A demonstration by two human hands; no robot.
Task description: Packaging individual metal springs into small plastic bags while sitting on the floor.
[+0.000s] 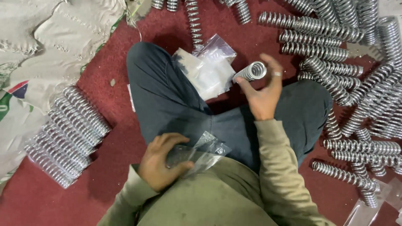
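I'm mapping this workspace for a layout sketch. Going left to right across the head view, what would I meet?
Bagged springs laid in a row → left hand gripping a clear plastic bag → right hand holding a metal spring → heap of loose springs.

Clear plastic bag (201,152) on lap; stack of clear bags (209,69) ahead; bagged springs (67,134) left.

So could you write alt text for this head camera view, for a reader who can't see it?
A seated person's right hand holds up a shiny metal coil spring while the left hand grips a clear plastic bag on the lap. Loose silver springs and bagged springs lie on a red floor.
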